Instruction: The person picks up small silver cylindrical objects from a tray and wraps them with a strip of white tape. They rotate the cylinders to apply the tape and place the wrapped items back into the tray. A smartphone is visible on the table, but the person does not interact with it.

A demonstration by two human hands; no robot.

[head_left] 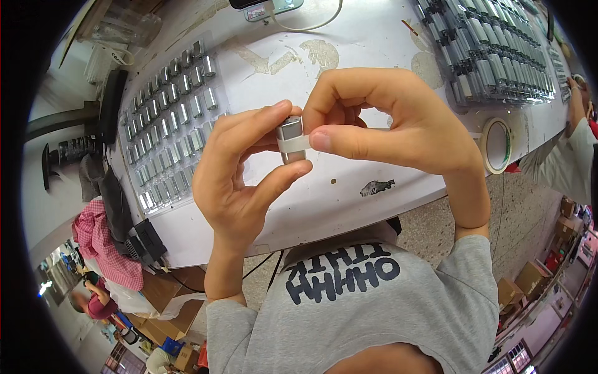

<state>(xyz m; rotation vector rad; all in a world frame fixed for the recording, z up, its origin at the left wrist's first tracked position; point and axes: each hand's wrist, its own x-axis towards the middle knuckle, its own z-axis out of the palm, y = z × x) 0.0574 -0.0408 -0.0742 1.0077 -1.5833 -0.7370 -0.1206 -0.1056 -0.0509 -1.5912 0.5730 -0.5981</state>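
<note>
My left hand [233,171] grips a small silver metal block [291,129] by its two ends, between thumb and fingers, above the white table. Around the block's middle lies a band of white tape [291,144]. My right hand [398,121] pinches that tape between thumb and forefinger, close against the block's right side; its other fingers are curled in. A short bit of tape also shows behind the right hand. Beside the right wrist is a tape roll [496,170] at the table's edge; whether the strip joins it is hidden by the hand.
Left on the white table [274,218], a clear tray [134,163] holds rows of similar silver blocks. Stacked trays [498,56] of metal pieces stand at the far right. A device with a white cable [299,26] lies at the back. Another person's arm [578,106] shows at right.
</note>
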